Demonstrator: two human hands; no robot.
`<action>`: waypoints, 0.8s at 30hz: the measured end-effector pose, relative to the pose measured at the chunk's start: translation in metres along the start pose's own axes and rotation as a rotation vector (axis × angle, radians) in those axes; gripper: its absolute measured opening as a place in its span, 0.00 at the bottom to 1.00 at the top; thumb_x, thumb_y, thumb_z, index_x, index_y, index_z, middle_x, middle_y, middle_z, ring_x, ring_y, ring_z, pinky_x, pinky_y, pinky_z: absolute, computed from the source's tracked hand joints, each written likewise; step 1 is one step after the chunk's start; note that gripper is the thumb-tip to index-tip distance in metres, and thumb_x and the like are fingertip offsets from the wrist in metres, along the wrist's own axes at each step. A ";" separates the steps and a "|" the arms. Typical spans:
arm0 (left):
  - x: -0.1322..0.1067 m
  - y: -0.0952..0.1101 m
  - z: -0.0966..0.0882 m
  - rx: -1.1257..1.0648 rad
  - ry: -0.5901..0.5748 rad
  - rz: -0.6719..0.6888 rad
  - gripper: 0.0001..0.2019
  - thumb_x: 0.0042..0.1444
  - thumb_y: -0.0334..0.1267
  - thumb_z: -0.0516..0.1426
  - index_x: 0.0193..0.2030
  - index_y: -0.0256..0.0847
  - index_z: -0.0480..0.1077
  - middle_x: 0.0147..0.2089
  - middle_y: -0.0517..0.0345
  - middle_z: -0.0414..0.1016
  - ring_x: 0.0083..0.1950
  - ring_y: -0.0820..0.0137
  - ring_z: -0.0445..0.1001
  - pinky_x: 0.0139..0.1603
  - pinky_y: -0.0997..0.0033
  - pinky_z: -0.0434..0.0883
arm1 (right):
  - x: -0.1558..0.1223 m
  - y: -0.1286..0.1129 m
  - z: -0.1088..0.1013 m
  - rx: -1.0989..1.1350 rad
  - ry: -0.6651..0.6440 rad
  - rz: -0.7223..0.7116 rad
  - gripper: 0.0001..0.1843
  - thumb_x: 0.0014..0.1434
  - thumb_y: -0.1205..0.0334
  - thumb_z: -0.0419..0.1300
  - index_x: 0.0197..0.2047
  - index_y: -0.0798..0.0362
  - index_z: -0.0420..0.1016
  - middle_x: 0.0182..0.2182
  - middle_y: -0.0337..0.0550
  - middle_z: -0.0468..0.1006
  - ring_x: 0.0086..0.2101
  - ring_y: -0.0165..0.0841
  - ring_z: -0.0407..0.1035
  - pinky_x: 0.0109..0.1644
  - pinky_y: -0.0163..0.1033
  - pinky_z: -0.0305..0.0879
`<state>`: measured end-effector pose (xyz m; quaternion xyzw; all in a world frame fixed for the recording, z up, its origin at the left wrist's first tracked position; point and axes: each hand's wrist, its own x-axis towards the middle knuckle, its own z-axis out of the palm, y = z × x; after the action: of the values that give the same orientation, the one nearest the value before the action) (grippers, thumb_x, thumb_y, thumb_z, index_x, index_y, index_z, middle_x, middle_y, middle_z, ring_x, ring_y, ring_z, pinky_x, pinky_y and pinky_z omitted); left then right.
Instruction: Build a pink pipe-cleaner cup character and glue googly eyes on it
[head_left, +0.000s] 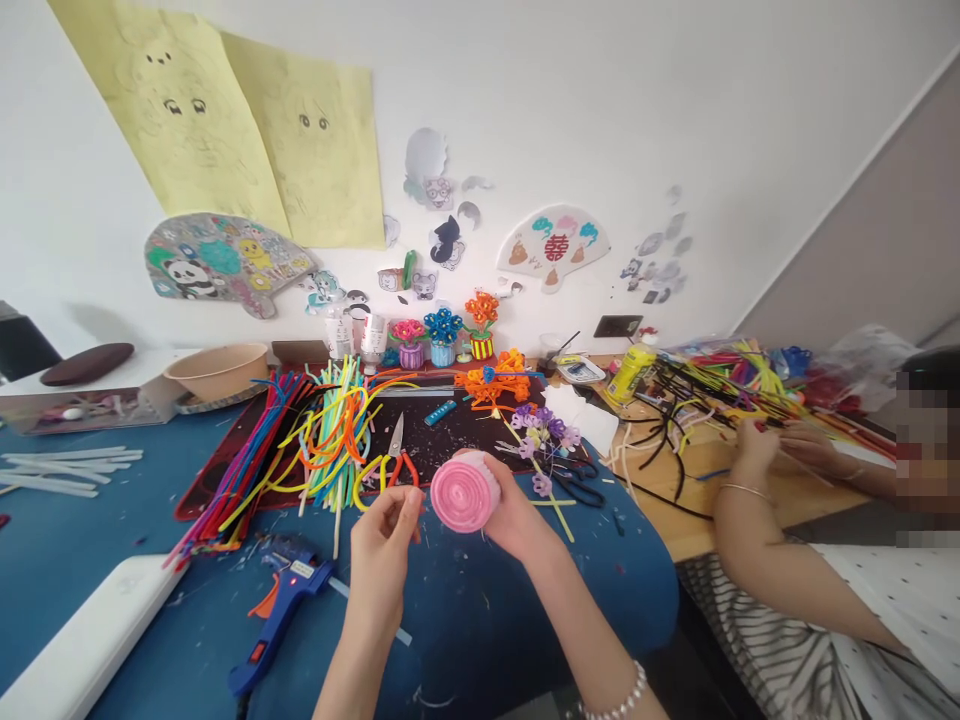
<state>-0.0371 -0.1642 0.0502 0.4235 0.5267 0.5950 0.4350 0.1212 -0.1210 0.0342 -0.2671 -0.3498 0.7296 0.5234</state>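
My right hand [512, 505] is wrapped around a small round pink pot [456, 497] that looks coiled from fuzzy pipe cleaners; its spiral base faces me. Just left of it, my left hand [386, 525] is closed in a pinch, apart from the pot's side. Whatever lies between those fingertips is too small to make out. Behind the left hand are scissors [397, 437] and orange-handled pliers [403, 468]. A blue hot glue gun [281, 610] lies on the blue cloth to the left.
Bundled pipe cleaners [341, 440] lie on a dark mat [210, 470]. Flower pots [442, 340] stand by the wall. Purple flowers [551, 430] lie to the right. A white case [97, 635] is front left. At right, another person's hands [810, 445] work at a wooden table [694, 475].
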 end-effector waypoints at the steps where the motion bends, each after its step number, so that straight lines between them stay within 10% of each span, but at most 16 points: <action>1: -0.003 -0.003 -0.002 0.019 -0.011 -0.009 0.19 0.50 0.54 0.63 0.26 0.38 0.70 0.23 0.64 0.68 0.23 0.77 0.62 0.24 0.77 0.61 | 0.004 -0.011 -0.005 -0.129 -0.023 -0.051 0.22 0.54 0.42 0.63 0.44 0.50 0.76 0.33 0.39 0.78 0.32 0.33 0.68 0.34 0.34 0.62; 12: -0.071 -0.037 -0.002 0.426 -0.172 -0.029 0.32 0.53 0.64 0.54 0.11 0.41 0.58 0.10 0.64 0.56 0.15 0.74 0.59 0.23 0.74 0.62 | 0.074 -0.137 -0.012 -0.659 -0.327 0.036 0.21 0.43 0.69 0.73 0.43 0.56 0.80 0.39 0.41 0.80 0.37 0.32 0.70 0.39 0.33 0.63; 16: -0.054 -0.026 -0.005 0.475 -0.180 0.234 0.21 0.50 0.61 0.59 0.34 0.45 0.77 0.28 0.58 0.79 0.25 0.68 0.72 0.28 0.71 0.70 | 0.086 -0.143 -0.010 -0.642 -0.383 0.100 0.19 0.47 0.64 0.71 0.44 0.60 0.80 0.38 0.44 0.81 0.35 0.32 0.72 0.38 0.34 0.64; 24: -0.003 0.016 0.022 0.456 -0.130 0.370 0.27 0.57 0.50 0.57 0.61 0.42 0.64 0.52 0.47 0.77 0.31 0.69 0.76 0.30 0.68 0.73 | 0.078 -0.123 -0.006 -0.417 -0.325 0.179 0.17 0.51 0.59 0.70 0.43 0.58 0.79 0.29 0.40 0.81 0.30 0.32 0.73 0.34 0.34 0.69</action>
<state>-0.0166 -0.1626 0.0677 0.6362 0.5319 0.5021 0.2455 0.1723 -0.0202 0.1263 -0.2786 -0.5465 0.7186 0.3277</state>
